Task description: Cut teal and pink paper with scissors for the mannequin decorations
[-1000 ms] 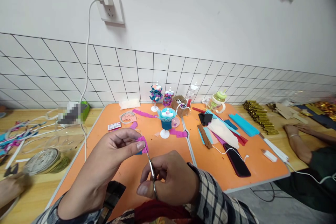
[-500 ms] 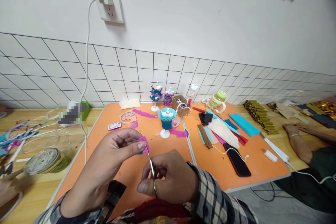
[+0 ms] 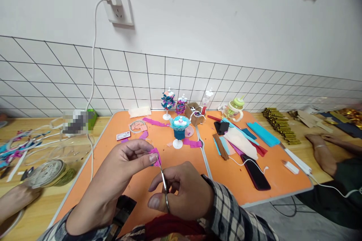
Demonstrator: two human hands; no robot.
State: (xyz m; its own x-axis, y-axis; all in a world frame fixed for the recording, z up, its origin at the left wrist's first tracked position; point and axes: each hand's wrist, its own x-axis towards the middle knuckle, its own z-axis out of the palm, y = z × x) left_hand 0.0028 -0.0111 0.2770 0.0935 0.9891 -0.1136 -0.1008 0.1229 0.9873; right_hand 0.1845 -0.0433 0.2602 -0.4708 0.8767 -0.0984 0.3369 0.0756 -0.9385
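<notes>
Between the thumb and fingers of my left hand [image 3: 127, 162] is pinched a small piece of magenta crepe paper [image 3: 155, 157]. My right hand [image 3: 183, 190] grips slim metal scissors [image 3: 164, 180], whose tips meet the magenta paper beside my left thumb. Whether the blades are cutting is too small to see. Beyond my hands, a small dress-form stand [image 3: 179, 130] in teal and light blue paper stands upright on a white round base. A magenta strip [image 3: 193, 143] lies beside it, and another strip [image 3: 156, 122] lies further back.
Two decorated forms [image 3: 168, 101] and a small cardboard box [image 3: 194, 113] stand at the orange table's [image 3: 186, 167] back. To the right lie folded papers [image 3: 240, 141], a phone [image 3: 256, 173] and a cup [image 3: 234, 109]. Other people's hands [image 3: 21, 199] are at both sides.
My hands stay almost in place, with the magenta paper and scissors shifted only slightly. At far left, another person's hand has moved further into view.
</notes>
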